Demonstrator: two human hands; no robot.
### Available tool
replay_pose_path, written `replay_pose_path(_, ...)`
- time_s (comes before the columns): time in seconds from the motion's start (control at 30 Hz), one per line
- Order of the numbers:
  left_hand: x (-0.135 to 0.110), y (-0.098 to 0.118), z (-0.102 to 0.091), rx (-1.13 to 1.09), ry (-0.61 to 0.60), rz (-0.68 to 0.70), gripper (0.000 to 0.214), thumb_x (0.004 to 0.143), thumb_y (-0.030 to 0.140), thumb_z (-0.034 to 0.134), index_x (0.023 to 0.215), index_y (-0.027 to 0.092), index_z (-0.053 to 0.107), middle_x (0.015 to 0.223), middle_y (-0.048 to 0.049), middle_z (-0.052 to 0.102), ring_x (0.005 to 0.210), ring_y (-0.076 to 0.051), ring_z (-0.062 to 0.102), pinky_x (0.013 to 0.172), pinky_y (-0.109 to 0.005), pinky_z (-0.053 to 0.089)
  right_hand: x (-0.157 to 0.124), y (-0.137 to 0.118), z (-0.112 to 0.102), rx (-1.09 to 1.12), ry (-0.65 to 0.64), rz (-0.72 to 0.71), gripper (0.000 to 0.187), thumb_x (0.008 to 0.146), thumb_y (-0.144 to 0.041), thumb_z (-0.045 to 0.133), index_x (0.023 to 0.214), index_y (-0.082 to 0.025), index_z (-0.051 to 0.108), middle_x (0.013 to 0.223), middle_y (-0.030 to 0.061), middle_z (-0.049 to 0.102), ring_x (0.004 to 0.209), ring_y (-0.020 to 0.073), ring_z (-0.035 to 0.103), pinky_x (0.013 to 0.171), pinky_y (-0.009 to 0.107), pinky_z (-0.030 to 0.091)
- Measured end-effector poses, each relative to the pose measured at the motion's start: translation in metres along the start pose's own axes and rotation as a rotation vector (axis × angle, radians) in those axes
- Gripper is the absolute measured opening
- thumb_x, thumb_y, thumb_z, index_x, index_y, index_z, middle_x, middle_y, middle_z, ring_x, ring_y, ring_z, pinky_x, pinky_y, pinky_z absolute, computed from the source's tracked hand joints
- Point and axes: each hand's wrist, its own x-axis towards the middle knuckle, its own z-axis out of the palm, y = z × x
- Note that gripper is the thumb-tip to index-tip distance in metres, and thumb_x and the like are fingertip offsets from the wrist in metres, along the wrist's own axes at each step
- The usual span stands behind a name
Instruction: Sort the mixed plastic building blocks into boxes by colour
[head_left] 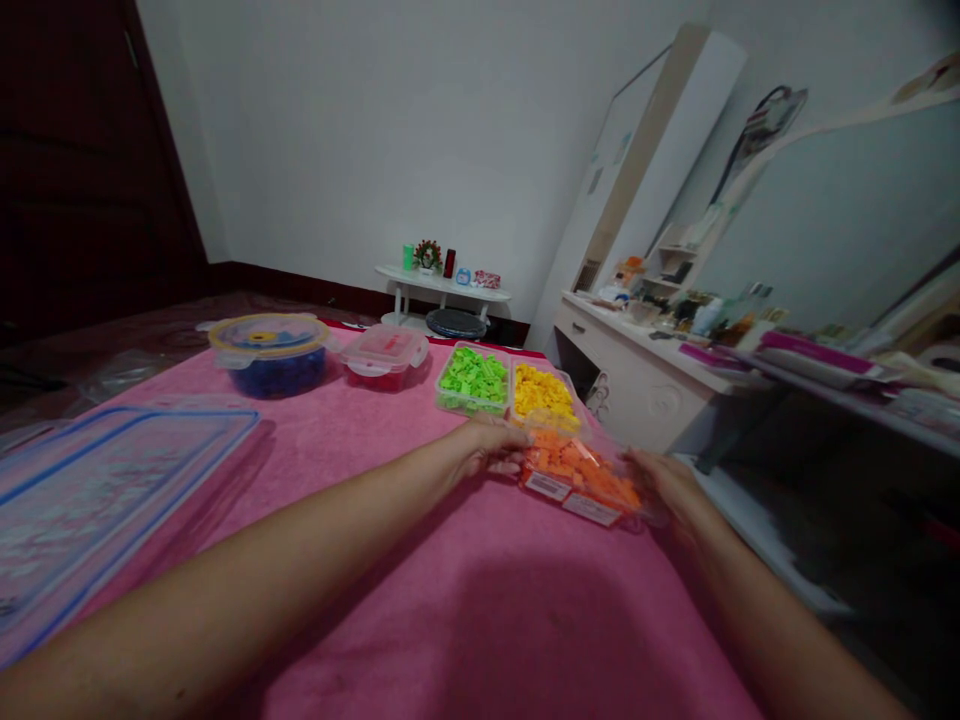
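A clear plastic box of orange bricks [581, 475] lies on the pink cloth [480, 600] near the right edge. My left hand [491, 447] grips its left end and my right hand [660, 478] grips its right end, fingers curled on the box. Just behind it stand an open box of yellow bricks [541, 392] and an open box of green bricks [474, 380], side by side and touching.
Farther back left sit a round lidded tub of blue bricks [271, 355] and a lidded box of red bricks [386, 357]. A large flat clear lid with blue rim [112, 480] lies at left. A cluttered dresser [675, 350] stands right of the table.
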Motion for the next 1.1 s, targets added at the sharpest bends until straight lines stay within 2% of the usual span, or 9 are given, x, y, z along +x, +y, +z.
replay_pose_path(0.13, -0.007, 0.001, 0.001, 0.024, 0.034, 0.029, 0.011, 0.076, 0.004, 0.053, 0.068, 0.009, 0.059, 0.052, -0.0014, 0.059, 0.043, -0.007, 0.054, 0.045, -0.018, 0.047, -0.005, -0.004, -0.001, 0.119, -0.019, 0.067, 0.029, 0.070, -0.037, 0.060, 0.086, -0.014, 0.065, 0.053, 0.0021, 0.061, 0.045, 0.0148, 0.057, 0.040, 0.024, 0.042)
replay_pose_path(0.33, -0.008, -0.001, 0.000, -0.003, 0.029, 0.035, 0.010, 0.077, 0.004, 0.053, 0.069, 0.009, 0.058, 0.053, -0.0015, 0.059, 0.042, -0.007, 0.052, 0.045, -0.019, 0.048, 0.006, -0.006, 0.002, 0.002, 0.032, -0.026, 0.036, 0.060, -0.039, 0.067, 0.080, -0.009, 0.067, 0.037, -0.0059, 0.045, 0.030, 0.0083, 0.035, 0.032, 0.021, 0.024)
replay_pose_path(0.53, -0.004, -0.006, 0.002, -0.027, 0.001, 0.037, 0.010, 0.078, 0.008, 0.054, 0.069, 0.009, 0.058, 0.053, -0.0023, 0.059, 0.043, -0.007, 0.052, 0.045, -0.018, 0.048, 0.016, -0.008, 0.005, -0.110, 0.059, 0.017, 0.027, 0.061, -0.042, 0.065, 0.060, -0.015, 0.060, 0.035, -0.0049, 0.044, 0.030, 0.0075, 0.033, 0.032, 0.021, 0.022)
replay_pose_path(0.6, -0.006, -0.006, 0.004, -0.027, 0.019, 0.038, 0.012, 0.076, 0.006, 0.055, 0.064, 0.009, 0.057, 0.050, -0.0018, 0.057, 0.041, -0.006, 0.050, 0.045, -0.017, 0.045, 0.014, -0.010, 0.007, -0.173, 0.057, -0.022, 0.028, 0.063, -0.043, 0.063, 0.058, -0.016, 0.059, 0.034, -0.0058, 0.041, 0.030, 0.0071, 0.032, 0.032, 0.021, 0.020)
replay_pose_path(0.7, -0.017, -0.003, 0.000, -0.105, 0.017, 0.114, 0.013, 0.073, 0.005, 0.054, 0.061, 0.009, 0.056, 0.048, -0.0002, 0.054, 0.040, -0.004, 0.046, 0.042, -0.014, 0.040, 0.003, -0.020, 0.014, -0.211, 0.074, -0.123, 0.031, 0.064, -0.046, 0.063, 0.062, -0.015, 0.061, 0.034, -0.0075, 0.037, 0.031, 0.0068, 0.030, 0.032, 0.021, 0.018)
replay_pose_path(0.8, -0.038, 0.004, -0.019, -0.173, 0.000, 0.183, 0.009, 0.071, 0.006, 0.054, 0.063, 0.010, 0.056, 0.049, 0.0007, 0.053, 0.040, -0.004, 0.046, 0.040, -0.013, 0.036, -0.015, -0.039, 0.030, -0.099, 0.024, -0.171, 0.033, 0.064, -0.047, 0.064, 0.067, -0.014, 0.062, 0.035, -0.0086, 0.034, 0.031, 0.0061, 0.026, 0.032, 0.021, 0.016)
replay_pose_path(0.9, -0.066, 0.012, -0.052, -0.155, 0.067, 0.162, 0.005, 0.066, 0.009, 0.059, 0.063, 0.011, 0.055, 0.049, 0.0014, 0.053, 0.040, -0.005, 0.046, 0.038, -0.014, 0.034, -0.036, -0.062, 0.058, 0.057, -0.160, -0.113, 0.030, 0.062, -0.043, 0.068, 0.064, -0.015, 0.056, 0.038, -0.0086, 0.036, 0.032, 0.0045, 0.028, 0.032, 0.019, 0.018)
replay_pose_path(1.0, -0.094, 0.017, -0.094, -0.131, 0.182, 0.135, 0.009, 0.063, 0.014, 0.064, 0.064, 0.012, 0.056, 0.050, 0.0021, 0.053, 0.041, -0.005, 0.046, 0.039, -0.015, 0.034, -0.054, -0.076, 0.098, 0.183, -0.403, -0.026, 0.027, 0.060, -0.034, 0.071, 0.072, -0.015, 0.056, 0.043, -0.0091, 0.040, 0.034, 0.0033, 0.032, 0.033, 0.015, 0.023)
replay_pose_path(1.1, -0.117, 0.019, -0.134, -0.156, 0.303, 0.147, 0.011, 0.061, 0.014, 0.066, 0.068, 0.011, 0.058, 0.053, 0.0011, 0.056, 0.042, -0.005, 0.048, 0.039, -0.014, 0.036, -0.066, -0.083, 0.148, 0.239, -0.483, -0.026, 0.024, 0.063, -0.027, 0.067, 0.079, -0.016, 0.054, 0.042, -0.0100, 0.042, 0.032, 0.0033, 0.032, 0.032, 0.014, 0.024)
